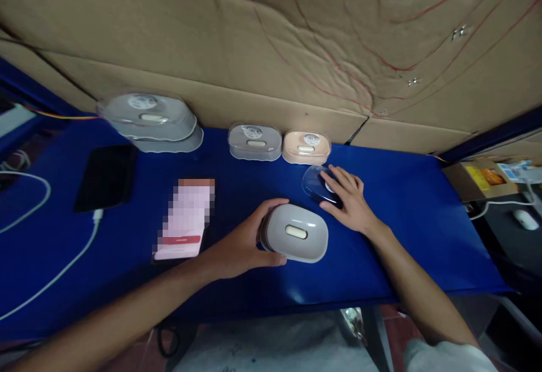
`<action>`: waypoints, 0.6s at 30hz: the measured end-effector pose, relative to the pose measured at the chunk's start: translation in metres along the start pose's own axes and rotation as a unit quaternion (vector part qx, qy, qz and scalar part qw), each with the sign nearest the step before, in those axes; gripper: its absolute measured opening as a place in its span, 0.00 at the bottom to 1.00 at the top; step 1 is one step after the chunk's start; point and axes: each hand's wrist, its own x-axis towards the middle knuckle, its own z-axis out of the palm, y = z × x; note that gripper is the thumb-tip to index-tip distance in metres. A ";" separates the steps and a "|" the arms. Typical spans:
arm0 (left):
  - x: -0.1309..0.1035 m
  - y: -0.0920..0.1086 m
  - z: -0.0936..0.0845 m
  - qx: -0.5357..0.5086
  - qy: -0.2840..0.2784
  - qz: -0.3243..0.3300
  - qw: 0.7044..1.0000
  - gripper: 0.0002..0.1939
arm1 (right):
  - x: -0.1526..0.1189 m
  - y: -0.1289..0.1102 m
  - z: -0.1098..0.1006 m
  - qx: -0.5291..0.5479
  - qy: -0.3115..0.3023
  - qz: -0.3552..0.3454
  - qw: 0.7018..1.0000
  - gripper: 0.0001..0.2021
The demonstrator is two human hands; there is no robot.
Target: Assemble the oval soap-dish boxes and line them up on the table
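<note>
My left hand (pixel 249 242) is wrapped around a grey oval soap dish (pixel 311 224) from its left side. The dish has rounded walls and a pale oblong piece set in its middle. To the right, my right hand (pixel 349 200) grips the right end of a clear plastic lid (pixel 314 183) with a round white sticker, partly hidden under the fingers. The lid is low at the blue tabletop, just beyond the grey dish. Behind it sit a peach soap dish (pixel 292 152) and a grey lidded soap dish (pixel 269 152), side by side.
Stacked grey soap dishes (pixel 169 145) stand at the back left. A lit phone (pixel 186 219), a dark phone (pixel 105 177) and a white cable (pixel 80 259) lie on the left of the blue table (pixel 415 231). Brown cardboard (pixel 169 33) walls the back; a small box (pixel 478 181) is at right.
</note>
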 end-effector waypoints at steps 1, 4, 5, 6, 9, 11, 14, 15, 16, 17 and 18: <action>0.000 0.001 0.001 -0.017 0.006 -0.006 1.000 0.53 | -0.001 -0.006 -0.002 -0.006 0.005 -0.017 1.000 0.32; 0.001 0.004 0.004 -0.080 0.050 -0.020 0.995 0.54 | -0.007 -0.037 -0.008 0.023 0.017 -0.119 0.992 0.32; 0.002 0.005 0.004 -0.097 0.063 -0.022 0.993 0.54 | -0.009 -0.048 -0.009 0.033 0.007 -0.153 0.988 0.33; 0.002 0.007 0.005 -0.111 0.074 -0.023 0.991 0.54 | -0.010 -0.058 -0.009 0.037 -0.007 -0.176 0.984 0.33; 0.004 0.009 0.005 -0.174 0.092 -0.020 0.980 0.54 | -0.012 -0.075 -0.005 0.042 -0.035 -0.183 0.982 0.28; 0.007 0.007 0.005 -0.241 0.104 -0.020 0.965 0.50 | -0.011 -0.076 -0.001 0.060 -0.030 -0.178 0.982 0.24; 0.012 0.002 0.005 -0.312 0.106 -0.027 0.944 0.33 | -0.012 -0.072 0.003 0.108 0.009 -0.167 0.980 0.21; 0.013 0.000 0.004 -0.318 0.105 -0.030 0.942 0.28 | -0.013 -0.070 0.004 0.138 0.024 -0.151 0.979 0.20; 0.014 -0.002 0.003 -0.318 0.105 -0.032 0.942 0.24 | -0.014 -0.069 0.004 0.175 0.039 -0.122 0.976 0.18; 0.014 -0.003 0.003 -0.314 0.108 -0.033 0.943 0.21 | -0.014 -0.068 0.003 0.217 0.053 -0.080 0.971 0.17; 0.014 -0.004 0.001 -0.309 0.114 -0.033 0.944 0.18 | -0.014 -0.066 0.002 0.260 0.067 -0.027 0.963 0.16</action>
